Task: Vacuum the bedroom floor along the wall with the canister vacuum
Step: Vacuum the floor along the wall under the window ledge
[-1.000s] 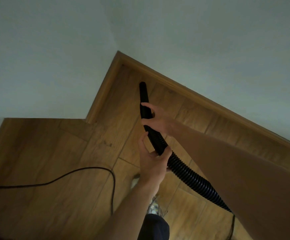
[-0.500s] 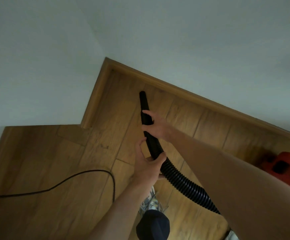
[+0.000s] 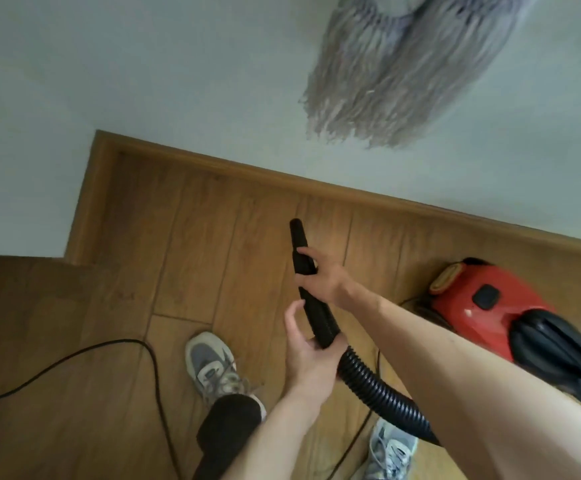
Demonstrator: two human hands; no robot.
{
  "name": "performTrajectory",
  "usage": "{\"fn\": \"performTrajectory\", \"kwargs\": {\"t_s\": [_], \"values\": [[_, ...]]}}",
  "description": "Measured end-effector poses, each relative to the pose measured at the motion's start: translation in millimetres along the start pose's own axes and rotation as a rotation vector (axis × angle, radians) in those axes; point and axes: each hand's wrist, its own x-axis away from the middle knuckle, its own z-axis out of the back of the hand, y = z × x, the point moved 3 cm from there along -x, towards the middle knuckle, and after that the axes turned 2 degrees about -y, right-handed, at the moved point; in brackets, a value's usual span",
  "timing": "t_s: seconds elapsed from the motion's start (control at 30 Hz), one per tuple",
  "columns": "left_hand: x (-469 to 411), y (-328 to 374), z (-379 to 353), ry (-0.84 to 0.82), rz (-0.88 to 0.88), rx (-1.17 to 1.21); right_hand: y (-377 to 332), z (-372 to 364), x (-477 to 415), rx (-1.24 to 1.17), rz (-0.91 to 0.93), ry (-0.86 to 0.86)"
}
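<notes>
A black ribbed vacuum hose (image 3: 379, 386) ends in a smooth black nozzle (image 3: 298, 244) that points toward the wooden skirting board (image 3: 282, 174) along the pale wall. My right hand (image 3: 320, 277) grips the nozzle near its upper part. My left hand (image 3: 308, 344) holds the hose lower down, where the ribs begin, thumb raised. The red canister vacuum (image 3: 483, 303) with a black front sits on the wooden floor (image 3: 212, 258) at the right, close to the wall.
A grey string mop head (image 3: 396, 74) hangs against the wall above. A black power cord (image 3: 109, 351) loops across the floor at the left. My two grey sneakers (image 3: 212, 365) stand below the hands. The wall steps out at a corner (image 3: 84, 202) on the left.
The view has swung down and right, bringing the red canister, the mop and my feet into sight. The nozzle now sits farther from the corner. Both hands keep their hold.
</notes>
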Motion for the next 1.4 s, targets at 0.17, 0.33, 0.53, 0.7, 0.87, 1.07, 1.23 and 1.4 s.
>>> {"fn": "performTrajectory", "kwargs": {"t_s": [0.17, 0.33, 0.53, 0.7, 0.87, 1.07, 1.23, 1.4], "values": [[27, -38, -53, -0.035, -0.062, -0.119, 56, 45, 48, -0.006, 0.028, 0.121], [54, -66, -102, -0.056, -0.111, -0.277, 98, 86, 95, -0.042, 0.095, 0.232], [79, -79, -164, -0.155, -0.166, -0.455, 148, 142, 145, -0.168, 0.088, 0.415], [89, -94, -211, -0.301, -0.189, -0.612, 205, 181, 182, -0.328, -0.001, 0.546], [97, -115, -247, -0.453, -0.193, -0.765, 260, 197, 219, -0.513, -0.091, 0.717], [107, -123, -294, -0.62, -0.307, -0.991, 299, 223, 275, -0.638, -0.132, 1.007], [120, -126, -330, -0.762, -0.391, -1.192, 330, 233, 319, -0.732, -0.156, 1.206], [126, -131, -354, -0.877, -0.466, -1.399, 361, 223, 343, -0.88, -0.187, 1.305]]}}
